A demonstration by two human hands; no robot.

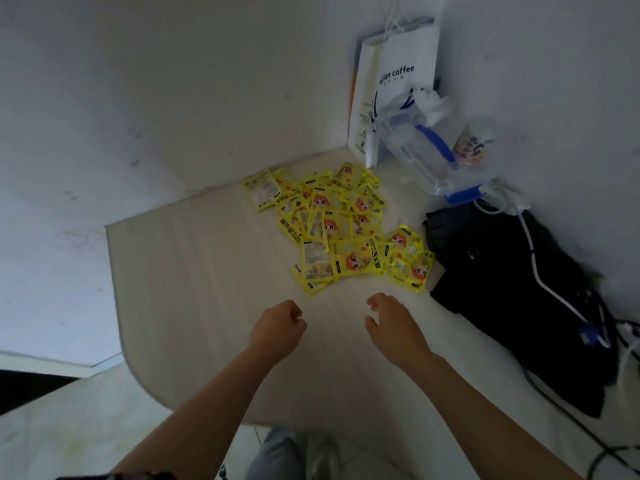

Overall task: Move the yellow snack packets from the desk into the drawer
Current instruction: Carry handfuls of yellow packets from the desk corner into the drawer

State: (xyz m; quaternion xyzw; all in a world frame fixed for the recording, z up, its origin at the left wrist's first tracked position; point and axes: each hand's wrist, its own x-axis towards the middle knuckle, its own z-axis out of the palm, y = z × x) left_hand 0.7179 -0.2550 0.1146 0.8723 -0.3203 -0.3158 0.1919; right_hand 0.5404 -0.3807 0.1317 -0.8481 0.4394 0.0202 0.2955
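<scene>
Several yellow snack packets (337, 225) with cartoon faces lie in a loose heap on the pale desk (194, 278), towards its far side near the wall. My left hand (278, 329) hovers just short of the heap, fingers curled into a loose fist with nothing in it. To its right, my right hand (393, 322) floats above the desk with fingers bent and apart, holding nothing. Neither hand touches a packet. No drawer is in view.
A white paper coffee bag (394, 88) stands in the back corner. Beside it are a clear plastic container with blue clips (424, 154) and a small printed cup (472, 143). A black bag (512, 292) with cables (540, 282) fills the desk's right side. The desk's rounded front edge is below my wrists.
</scene>
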